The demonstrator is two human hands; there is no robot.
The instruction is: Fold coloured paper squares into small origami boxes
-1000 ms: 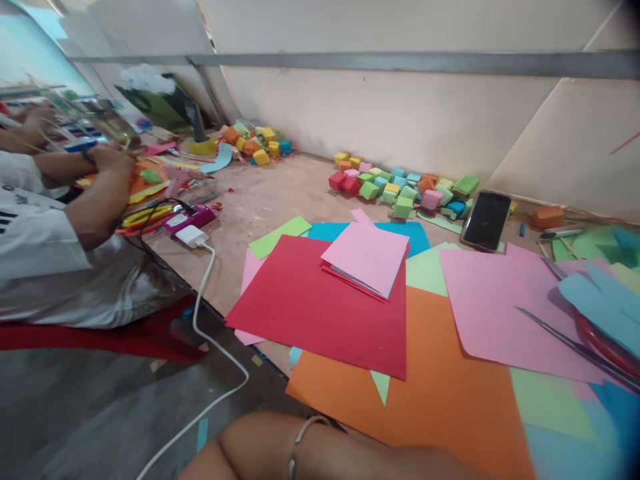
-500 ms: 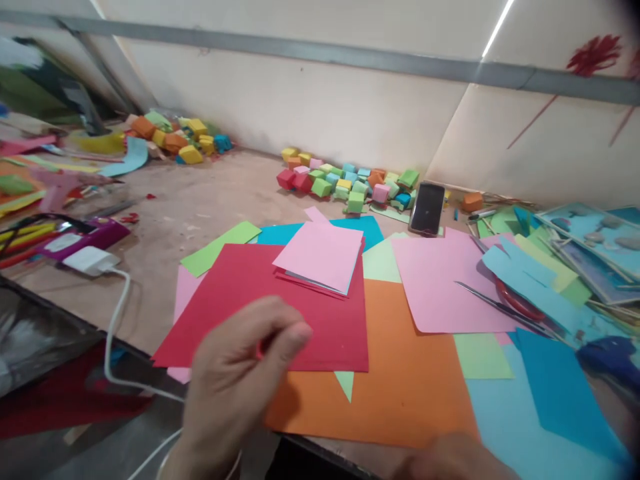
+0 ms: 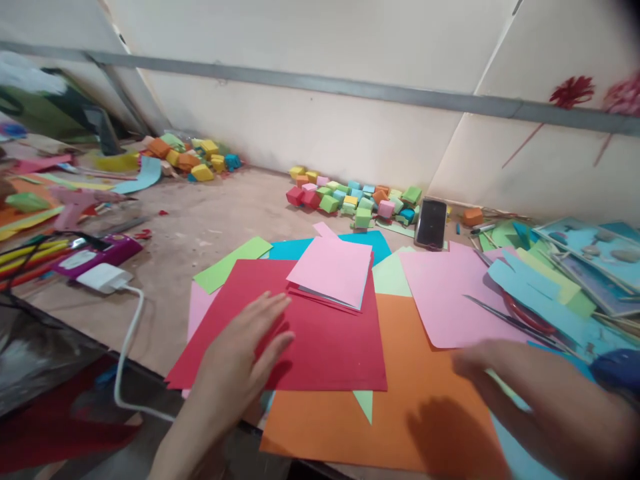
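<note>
My left hand (image 3: 237,357) hovers over the left part of a red paper sheet (image 3: 335,353), its fingers stretched and holding nothing. Small pink paper squares (image 3: 333,267) lie stacked on that sheet, with red and bluish edges peeking out below. On the right, my right hand (image 3: 525,380) is above an orange sheet (image 3: 340,440) and light blue paper; motion smears its fingers. Just beyond it lie a larger pink sheet (image 3: 435,287) and a pair of scissors (image 3: 520,323), partly covered by light blue paper strips (image 3: 525,287).
Folded paper cubes (image 3: 350,200) line the wall beside a phone (image 3: 431,223); another pile of paper cubes (image 3: 193,159) sits farther left. A pink glue gun (image 3: 75,203), a white plug (image 3: 105,278) with its cable, and a purple power strip (image 3: 120,250) occupy the left side.
My left hand's curled fingers have stretched out over the red sheet. My right hand has risen from the bottom edge toward the right. The view has tilted slightly upward.
</note>
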